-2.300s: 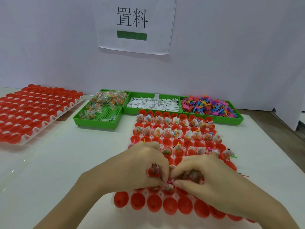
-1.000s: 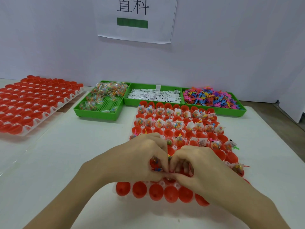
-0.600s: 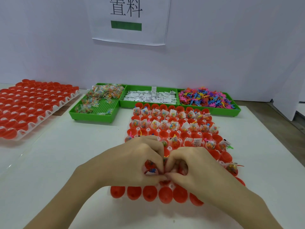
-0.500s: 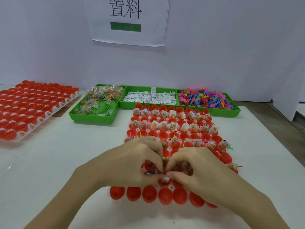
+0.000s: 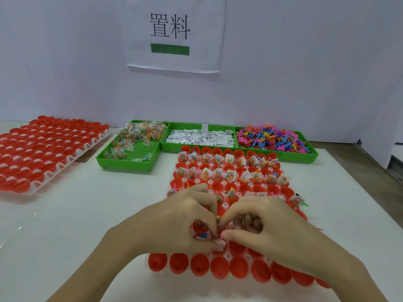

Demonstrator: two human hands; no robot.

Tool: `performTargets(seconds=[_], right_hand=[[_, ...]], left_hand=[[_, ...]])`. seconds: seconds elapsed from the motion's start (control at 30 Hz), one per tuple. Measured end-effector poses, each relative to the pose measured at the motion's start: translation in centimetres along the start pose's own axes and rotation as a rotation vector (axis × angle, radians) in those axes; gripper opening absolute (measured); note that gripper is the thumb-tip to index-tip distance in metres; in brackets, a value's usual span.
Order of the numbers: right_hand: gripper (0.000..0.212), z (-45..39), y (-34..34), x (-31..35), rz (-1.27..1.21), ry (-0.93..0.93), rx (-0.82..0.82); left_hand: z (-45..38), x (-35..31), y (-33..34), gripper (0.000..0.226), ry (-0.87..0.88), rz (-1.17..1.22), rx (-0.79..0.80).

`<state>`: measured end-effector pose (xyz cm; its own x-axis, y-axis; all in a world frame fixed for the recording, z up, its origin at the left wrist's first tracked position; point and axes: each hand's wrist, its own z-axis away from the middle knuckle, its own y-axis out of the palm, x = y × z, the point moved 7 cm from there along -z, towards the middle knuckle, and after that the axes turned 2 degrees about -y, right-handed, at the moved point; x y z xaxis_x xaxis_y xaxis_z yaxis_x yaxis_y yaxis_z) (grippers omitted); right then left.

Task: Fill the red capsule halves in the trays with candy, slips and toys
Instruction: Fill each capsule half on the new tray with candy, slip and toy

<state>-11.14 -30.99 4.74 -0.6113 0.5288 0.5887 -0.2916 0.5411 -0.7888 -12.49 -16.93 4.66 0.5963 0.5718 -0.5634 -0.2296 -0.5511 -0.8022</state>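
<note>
- We see both hands meeting over the near tray of red capsule halves [image 5: 220, 268], which lies on the white table [image 5: 65, 236].
- The left hand [image 5: 181, 223] has its fingers curled, pinching a small packet [image 5: 219, 245] with bits of toys inside its palm.
- The right hand [image 5: 268, 225] curls too, thumb and forefinger pinching the same packet from the other side.
- Far rows of this tray already hold candy bags [image 5: 218, 174] and slips; the nearest row is bare.
- Behind it, green bins hold candy [image 5: 141, 131], white slips [image 5: 200, 137] and coloured toys [image 5: 272, 139].
- A second tray of red halves [image 5: 43, 149] sits well apart at left.
</note>
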Motion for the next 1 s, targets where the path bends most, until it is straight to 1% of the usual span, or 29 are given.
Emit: performTargets(seconds=[0.07, 0.13, 0.23, 0.3, 0.4, 0.47, 0.53, 0.63, 0.67, 0.7, 0.73, 0.77, 0.83, 0.9, 0.93, 1.0], right_hand=[[0.005, 0.0, -0.6, -0.1, -0.059, -0.015, -0.026], [0.003, -0.1, -1.1, -0.4, -0.105, -0.013, -0.076], [0.014, -0.4, -1.9, -1.2, -0.111, 0.006, -0.182], [0.019, -0.5, -2.3, -1.9, -0.089, 0.038, -0.244], [0.018, -0.7, -2.3, -2.5, -0.083, 0.062, -0.278], [0.019, -0.8, -2.3, -2.6, -0.076, 0.063, -0.285], [0.02, -0.8, -2.4, -2.6, -0.071, 0.064, -0.291], [0.022, -0.8, -2.6, -2.4, -0.068, 0.059, -0.296], [0.022, -0.8, -2.6, -2.3, -0.069, 0.057, -0.297], [0.023, -0.8, -2.6, -2.2, -0.069, 0.054, -0.299], [0.023, -0.8, -2.6, -2.2, -0.069, 0.051, -0.301], [0.023, -0.8, -2.6, -2.2, -0.071, 0.051, -0.302], [0.024, -0.9, -2.6, -2.3, -0.071, 0.058, -0.294], [0.024, -0.8, -2.5, -2.5, -0.064, 0.074, -0.289], [0.024, -0.8, -2.5, -2.6, -0.059, 0.079, -0.289], [0.025, -0.9, -2.5, -2.8, -0.053, 0.083, -0.297]], left_hand=[[0.1, 0.3, -0.3, 0.018, 0.013, -0.021, -0.028], [0.0, 0.5, -1.0, 0.02, 0.073, -0.048, -0.108], [0.1, 1.5, -2.0, 0.025, 0.026, 0.033, -0.205], [0.0, 3.0, -2.9, 0.028, -0.048, 0.072, -0.301], [0.2, 6.1, -4.9, 0.026, -0.2, 0.113, -0.524], [0.6, 8.3, -6.1, 0.024, -0.306, 0.066, -0.675], [1.1, 10.3, -7.2, 0.02, -0.399, -0.038, -0.795], [2.1, 13.2, -9.2, 0.017, -0.494, -0.159, -0.955], [2.4, 14.2, -9.8, 0.017, -0.527, -0.179, -0.984], [2.6, 15.3, -10.5, 0.016, -0.568, -0.202, -0.984], [2.6, 16.3, -11.2, 0.016, -0.613, -0.235, -0.95], [2.4, 17.4, -11.8, 0.017, -0.659, -0.268, -0.882], [1.6, 19.2, -12.5, 0.021, -0.713, -0.32, -0.687], [0.9, 20.2, -12.4, 0.024, -0.712, -0.378, -0.491], [0.6, 20.5, -12.4, 0.025, -0.699, -0.403, -0.42], [0.2, 20.7, -12.4, 0.022, -0.666, -0.443, -0.326]])
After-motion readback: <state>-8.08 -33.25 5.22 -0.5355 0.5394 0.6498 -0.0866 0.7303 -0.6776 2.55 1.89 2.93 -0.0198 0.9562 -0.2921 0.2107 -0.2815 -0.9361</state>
